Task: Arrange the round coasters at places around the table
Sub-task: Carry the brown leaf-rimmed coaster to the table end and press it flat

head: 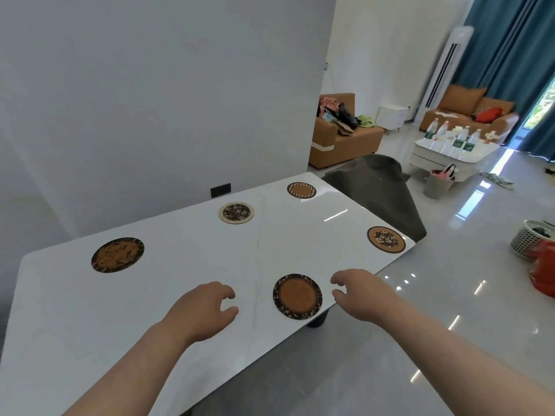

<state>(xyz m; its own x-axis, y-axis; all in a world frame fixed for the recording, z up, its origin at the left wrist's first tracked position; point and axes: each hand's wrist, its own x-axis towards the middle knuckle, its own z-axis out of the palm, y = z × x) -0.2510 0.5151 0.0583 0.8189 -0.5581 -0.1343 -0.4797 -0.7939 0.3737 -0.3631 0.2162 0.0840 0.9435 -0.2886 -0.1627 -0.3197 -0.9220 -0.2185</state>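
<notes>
Several round coasters lie spread on the white table (186,295). An orange coaster with a dark leafy rim (297,296) sits near the front edge, between my hands. My left hand (204,310) hovers just left of it, fingers loosely curled, holding nothing. My right hand (357,295) hovers just right of it, over the table's edge, also empty. A dark orange-mottled coaster (117,254) lies at the left, a cream-rimmed floral one (236,212) at the back, a checkered one (301,190) at the far corner, and a tan floral one (386,239) at the right corner.
The table stands against a grey wall. A dark covered chair (378,187) sits at its far end. On the glossy floor to the right are a white mesh basket (530,237) and a red object (543,271). Sofas and a low table with bottles (450,145) stand farther back.
</notes>
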